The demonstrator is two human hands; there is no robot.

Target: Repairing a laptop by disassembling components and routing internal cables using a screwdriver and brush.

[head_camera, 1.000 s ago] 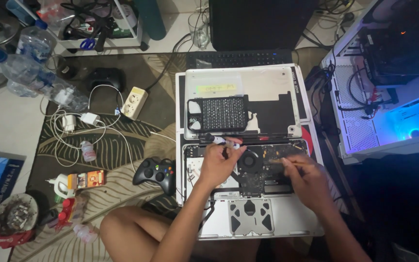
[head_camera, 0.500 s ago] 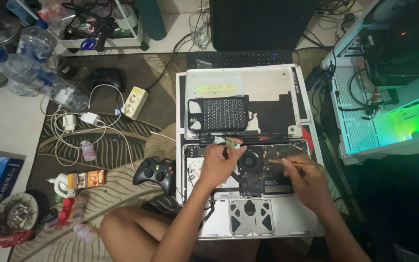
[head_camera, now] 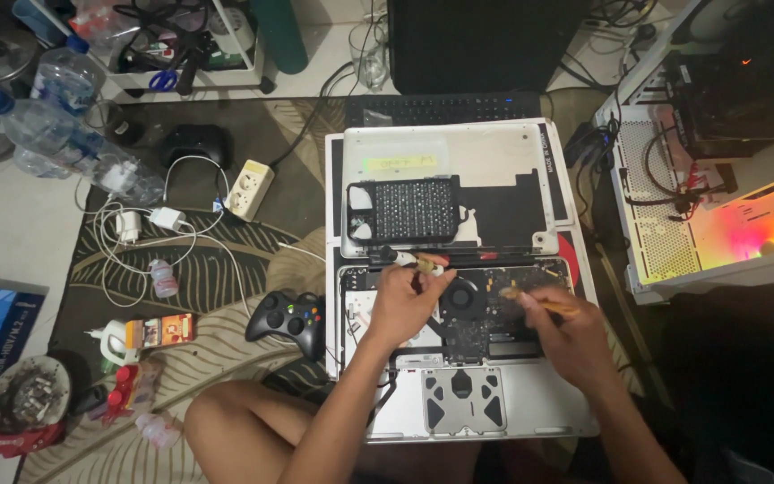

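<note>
Head view, looking down at the floor. An opened laptop (head_camera: 459, 358) lies bottom-up on a patterned rug (head_camera: 226, 269), its inner board and round fan (head_camera: 464, 296) exposed. The removed bottom cover (head_camera: 494, 161) lies just behind it, with a black perforated part (head_camera: 403, 211) resting on top of the cover.

Left hand (head_camera: 402, 305) sits over the left part of the board, fingers curled shut around a small light-coloured item (head_camera: 429, 263) that pokes out toward the hinge edge; what the item is cannot be told. Right hand (head_camera: 559, 333) is over the right side of the board, closed on a thin yellowish stick-like tool (head_camera: 535, 300), tip pointing left toward the fan. The hands are apart, with the fan between them. The person's bare knee (head_camera: 235, 421) shows at the bottom, just left of the laptop.

Left of the laptop, on the rug: a black game controller (head_camera: 287, 318), near the left forearm. Further left: a white power strip (head_camera: 249, 188), white cables and a charger (head_camera: 167, 218), a small bottle (head_camera: 163, 278). Clear plastic water bottles (head_camera: 73, 148) lie at the upper left.

Behind the cover: a black keyboard (head_camera: 445, 108). On the right: an open white computer case (head_camera: 718, 188), glowing orange-yellow inside.
</note>
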